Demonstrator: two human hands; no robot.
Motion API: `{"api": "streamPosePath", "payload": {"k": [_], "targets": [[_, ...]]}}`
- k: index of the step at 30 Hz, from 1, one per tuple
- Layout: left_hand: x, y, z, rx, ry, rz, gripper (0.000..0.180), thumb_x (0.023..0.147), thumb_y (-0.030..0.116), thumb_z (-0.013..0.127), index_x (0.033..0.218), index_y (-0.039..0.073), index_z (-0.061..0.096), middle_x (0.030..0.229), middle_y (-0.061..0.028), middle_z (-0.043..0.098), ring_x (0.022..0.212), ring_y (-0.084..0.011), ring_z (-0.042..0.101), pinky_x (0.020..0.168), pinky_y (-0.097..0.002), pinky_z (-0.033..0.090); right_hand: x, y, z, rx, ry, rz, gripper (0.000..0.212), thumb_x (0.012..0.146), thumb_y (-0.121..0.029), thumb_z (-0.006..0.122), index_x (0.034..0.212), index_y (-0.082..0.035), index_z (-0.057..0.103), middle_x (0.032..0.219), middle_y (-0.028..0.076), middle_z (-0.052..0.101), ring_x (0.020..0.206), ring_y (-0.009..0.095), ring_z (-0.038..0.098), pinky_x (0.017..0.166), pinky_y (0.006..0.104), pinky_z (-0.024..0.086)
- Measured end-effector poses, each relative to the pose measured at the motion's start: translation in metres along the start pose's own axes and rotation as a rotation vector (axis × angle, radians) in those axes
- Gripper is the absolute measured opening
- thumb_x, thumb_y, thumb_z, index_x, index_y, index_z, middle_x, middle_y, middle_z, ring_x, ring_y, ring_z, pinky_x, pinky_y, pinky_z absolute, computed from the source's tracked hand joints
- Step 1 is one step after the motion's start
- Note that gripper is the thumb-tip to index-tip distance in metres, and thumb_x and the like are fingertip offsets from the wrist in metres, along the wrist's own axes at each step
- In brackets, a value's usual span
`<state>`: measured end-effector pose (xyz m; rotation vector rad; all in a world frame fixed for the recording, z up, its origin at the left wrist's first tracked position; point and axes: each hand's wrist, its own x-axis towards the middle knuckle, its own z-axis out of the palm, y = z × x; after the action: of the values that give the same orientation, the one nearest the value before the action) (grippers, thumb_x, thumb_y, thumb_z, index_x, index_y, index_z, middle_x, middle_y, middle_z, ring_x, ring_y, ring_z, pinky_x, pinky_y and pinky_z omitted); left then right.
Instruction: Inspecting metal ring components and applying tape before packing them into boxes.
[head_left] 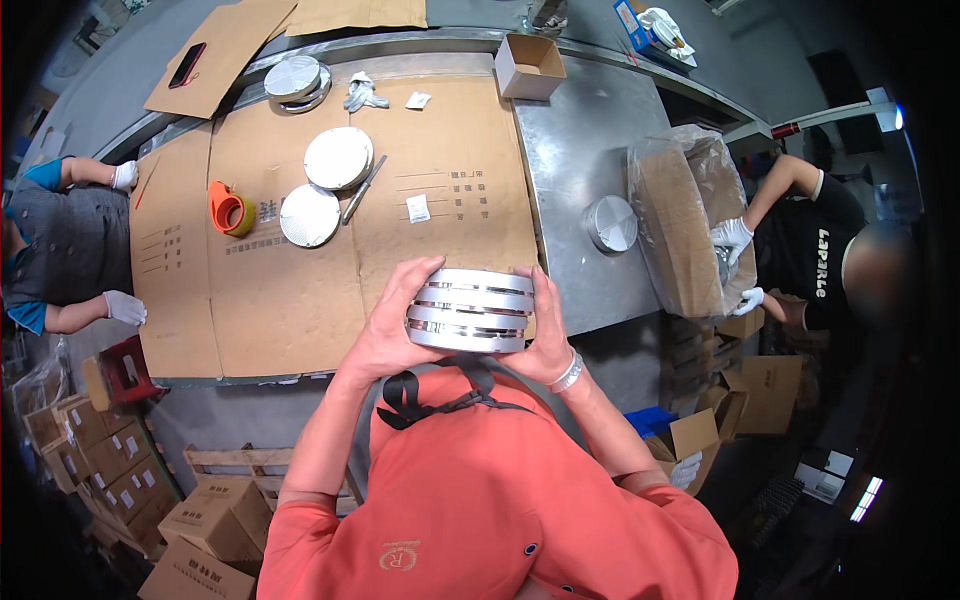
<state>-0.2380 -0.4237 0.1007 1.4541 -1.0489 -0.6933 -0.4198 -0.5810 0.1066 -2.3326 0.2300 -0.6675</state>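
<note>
Head view: left hand (397, 322) and right hand (546, 330) clamped on silver disc stack (470, 312). Other discs (338, 158) lie unheld on cardboard sheet (440, 125); overall progress unclear.

The far side of the stack of round silver metal discs (470, 312) is hidden, as are the surfaces of the person's left hand (392, 325) and right hand (545, 335) pressed against it. The salmon-red shirt (455, 500) runs off the lower edge. Walls partly hide the contents of the plastic-lined brown cardboard carton (672, 225). The black-shirted co-worker's head (878, 265) is blurred.
</note>
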Motion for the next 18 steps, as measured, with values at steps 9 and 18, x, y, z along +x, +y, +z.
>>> {"api": "streamPosePath", "payload": {"k": [9, 18], "targets": [[0.000, -0.048, 0.021, 0.400, 0.047, 0.069, 0.090, 0.053, 0.013, 0.085, 0.135, 0.008, 0.046, 0.128, -0.0187, 0.046, 0.118, -0.0379, 0.047, 0.100, -0.0439, 0.041, -0.030, 0.066, 0.052, -0.039, -0.063, 0.244, 0.100, 0.067, -0.004, 0.075, 0.146, 0.007, 0.015, 0.141, 0.029, 0.039, 0.129, 0.043, 0.043, 0.108, 0.0442, 0.037], [-0.021, -0.145, 0.016, 0.697, 0.134, -0.058, 0.084, 0.056, 0.011, 0.078, 0.135, 0.013, 0.048, 0.125, -0.0177, 0.049, 0.117, -0.0370, 0.047, 0.097, -0.0463, 0.038, -0.060, 0.188, 0.078, -0.030, -0.138, 0.673, 0.068, 0.078, -0.010, 0.067, 0.139, 0.001, 0.039, 0.132, 0.025, 0.051, 0.123, 0.037, 0.050, 0.105, 0.0410, 0.039]]}}
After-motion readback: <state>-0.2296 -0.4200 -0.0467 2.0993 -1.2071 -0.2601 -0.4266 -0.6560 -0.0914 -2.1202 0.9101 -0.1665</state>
